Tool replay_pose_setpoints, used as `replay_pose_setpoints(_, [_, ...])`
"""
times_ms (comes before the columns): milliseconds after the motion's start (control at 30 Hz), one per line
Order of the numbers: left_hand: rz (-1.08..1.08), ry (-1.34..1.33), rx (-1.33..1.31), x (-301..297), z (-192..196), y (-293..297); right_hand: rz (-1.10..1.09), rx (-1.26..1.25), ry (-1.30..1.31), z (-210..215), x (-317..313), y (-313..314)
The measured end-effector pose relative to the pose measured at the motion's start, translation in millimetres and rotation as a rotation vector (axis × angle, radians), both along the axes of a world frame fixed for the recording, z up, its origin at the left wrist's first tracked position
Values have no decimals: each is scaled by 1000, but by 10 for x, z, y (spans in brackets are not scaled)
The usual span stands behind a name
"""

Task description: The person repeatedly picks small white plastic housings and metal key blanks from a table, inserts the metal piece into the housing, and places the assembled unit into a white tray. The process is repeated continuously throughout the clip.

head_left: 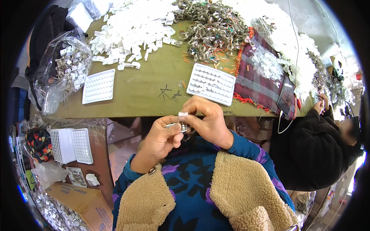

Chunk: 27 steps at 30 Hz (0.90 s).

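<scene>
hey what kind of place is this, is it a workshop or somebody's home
Most likely a small assembly or packing workshop. The green table carries heaps of small white pieces and metal rings, plus white dimpled trays. Both hands hold one small part, and another person works alongside.

Small assembly workshop, olive worktable (146, 92), heaps of white parts (131, 27), metal rings (212, 29), moulded trays (99, 86)

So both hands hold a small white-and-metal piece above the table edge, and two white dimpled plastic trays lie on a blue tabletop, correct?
Not quite: in the head view the tabletop is olive green, not blue. Both hands, left hand and right hand, hold the small white-and-metal piece; two white dimpled plastic trays lie there.
</scene>
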<state>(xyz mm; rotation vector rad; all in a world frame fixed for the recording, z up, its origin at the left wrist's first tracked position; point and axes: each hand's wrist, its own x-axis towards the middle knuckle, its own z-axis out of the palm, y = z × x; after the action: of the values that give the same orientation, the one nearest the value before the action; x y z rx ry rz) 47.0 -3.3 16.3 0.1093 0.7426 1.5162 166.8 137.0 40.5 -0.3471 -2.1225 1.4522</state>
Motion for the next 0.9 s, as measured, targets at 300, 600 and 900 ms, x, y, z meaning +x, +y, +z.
replay_pose_setpoints(300, [-27, -216, 67, 48, -188, 63, -2, 591, 363, -6, 169, 82])
replay_pose_setpoints(600, [-160, -416, 2, 254, -174, 273, -85, 743, 410, -170, 568, 243])
replay_pose_setpoints(900, [-130, -167, 21, 320, -126, 558, -919, 533, -168, -158, 1321, 1309])
